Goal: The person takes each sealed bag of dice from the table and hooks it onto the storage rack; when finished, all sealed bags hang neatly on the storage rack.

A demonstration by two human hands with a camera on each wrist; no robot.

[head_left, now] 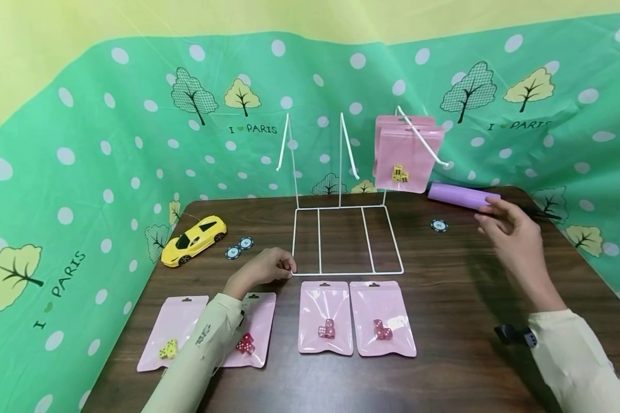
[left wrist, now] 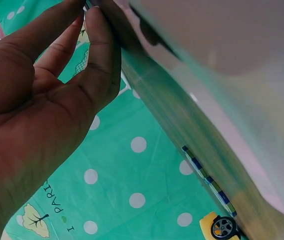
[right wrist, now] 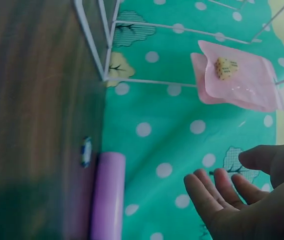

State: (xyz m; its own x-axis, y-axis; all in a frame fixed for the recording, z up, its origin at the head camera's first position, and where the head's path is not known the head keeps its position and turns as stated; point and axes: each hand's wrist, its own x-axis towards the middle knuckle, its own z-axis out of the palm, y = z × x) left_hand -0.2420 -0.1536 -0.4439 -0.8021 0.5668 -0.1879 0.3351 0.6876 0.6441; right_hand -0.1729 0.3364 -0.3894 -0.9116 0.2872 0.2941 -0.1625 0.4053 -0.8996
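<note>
One dark-brown wood-grain tabletop (head_left: 454, 321) is carrying one white wire-frame rack (head_left: 348, 273); three slender white prongs (head_left: 283, 140) are jutting from it. Four flat pink glossy plastic pouches (head_left: 324, 305) are lying down: one is showing yellow spotted dice (head_left: 168, 349), three are showing reddish dice (head_left: 329, 329), too small for sure count. At least two hanging pink pouches (head_left: 405, 150) are sharing one prong, overlap hiding exact number. Three round dark-and-light poker chips (head_left: 439, 225) are lying flat. One yellow toy sports car (head_left: 195, 241) is standing, one smooth purple cylinder (head_left: 460, 195) is lying.
</note>
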